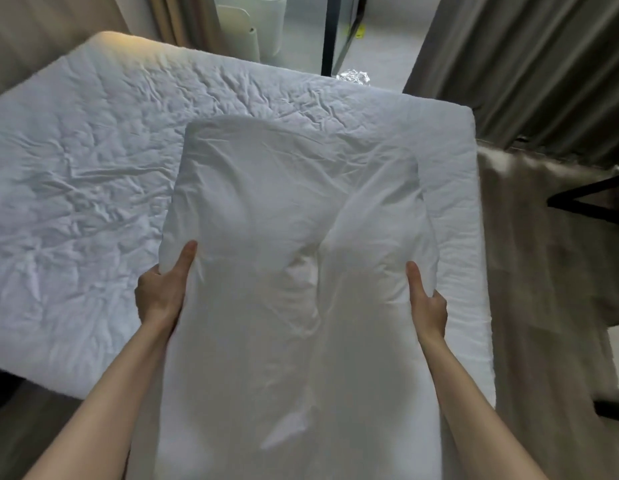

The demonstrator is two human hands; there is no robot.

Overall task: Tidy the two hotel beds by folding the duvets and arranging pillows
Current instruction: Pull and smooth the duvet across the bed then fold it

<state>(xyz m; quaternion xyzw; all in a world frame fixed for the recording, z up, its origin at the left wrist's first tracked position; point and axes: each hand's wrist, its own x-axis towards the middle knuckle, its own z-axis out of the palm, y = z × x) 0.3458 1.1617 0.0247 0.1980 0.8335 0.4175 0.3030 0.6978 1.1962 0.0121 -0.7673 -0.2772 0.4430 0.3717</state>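
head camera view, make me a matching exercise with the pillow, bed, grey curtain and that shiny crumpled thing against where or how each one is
Things:
1 pillow
2 bed
3 grey curtain
4 shiny crumpled thing

Place or state:
a covered in a wrinkled white sheet
b hanging at the upper right
c gripped at its sides by the left hand and right hand
d just past the bed's far edge

Pairs: 1-c, 2-a, 3-b, 4-d
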